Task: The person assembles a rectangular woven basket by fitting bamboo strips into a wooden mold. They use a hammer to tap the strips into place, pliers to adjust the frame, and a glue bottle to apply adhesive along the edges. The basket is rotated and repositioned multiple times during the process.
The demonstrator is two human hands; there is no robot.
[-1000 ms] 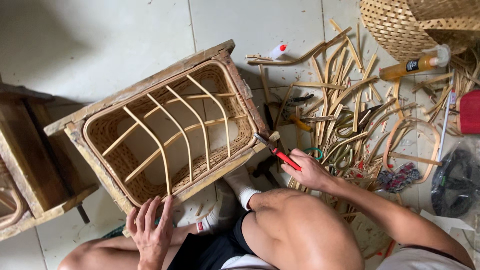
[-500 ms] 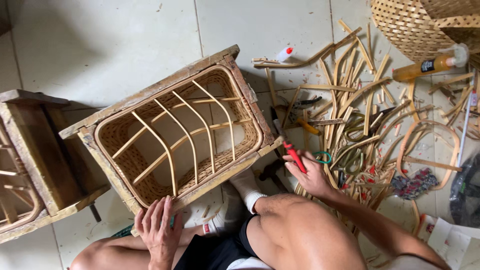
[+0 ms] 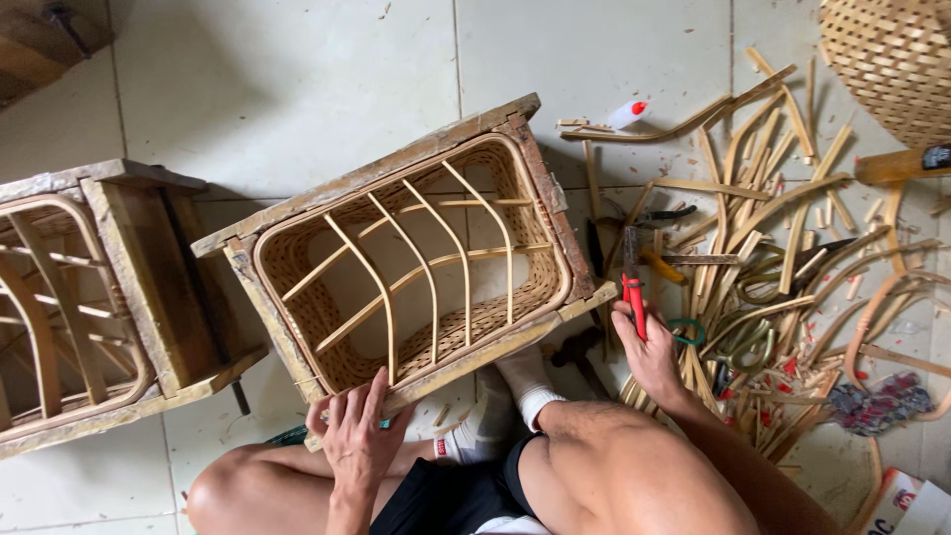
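A wooden box frame (image 3: 416,163) with a half-woven rattan basket inside lies on the tiled floor in front of me. My left hand (image 3: 357,436) rests on its near edge, fingers spread, holding nothing. My right hand (image 3: 649,352) is just right of the frame's near right corner and grips red-handled pliers (image 3: 632,297), tip pointing away from me. My bent legs and white socks sit below the frame.
A second wooden frame with rattan ribs (image 3: 79,297) stands at the left. Several cut rattan strips (image 3: 763,228), a hammer (image 3: 580,352), yellow-handled cutters (image 3: 659,266) and a small white bottle (image 3: 627,113) lie to the right. A woven basket (image 3: 892,59) is at the top right.
My right hand has drawn the red pliers back from the frame's corner to the right, over the strips. The view has shifted, so the frame sits more central.
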